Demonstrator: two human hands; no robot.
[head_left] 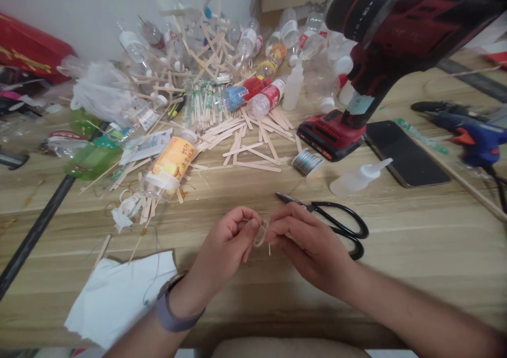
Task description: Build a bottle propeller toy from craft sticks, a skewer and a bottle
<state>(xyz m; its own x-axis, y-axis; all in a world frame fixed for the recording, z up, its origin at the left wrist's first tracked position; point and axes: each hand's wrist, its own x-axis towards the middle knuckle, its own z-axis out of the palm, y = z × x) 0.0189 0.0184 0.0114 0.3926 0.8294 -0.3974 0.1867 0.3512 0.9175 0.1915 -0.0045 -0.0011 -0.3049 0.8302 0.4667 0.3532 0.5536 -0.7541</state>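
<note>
Close together over the table's front part, my left hand (234, 237) and my right hand (303, 239) both pinch a small pale loop (260, 237), which could be string or a thin bent strip. A short pale end sticks down below my right fingertips. Just behind my right hand lies a pair of scissors (344, 216) with black handles, partly hidden by that hand. Further back are a spool of multicoloured thread (308, 162) and a white squeeze bottle (358, 178) lying tilted. Left of my left hand, a white paper sheet (119, 297) lies flat with thin thread across it.
A red and black cordless drill (376, 57) stands at the right, beside a phone (406, 152) and a blue glue gun (475, 136). Popsicle sticks (253, 149) and plastic bottles (267, 99) crowd the back. A yellow-labelled bottle (170, 162) lies at left, near a black bar (37, 234).
</note>
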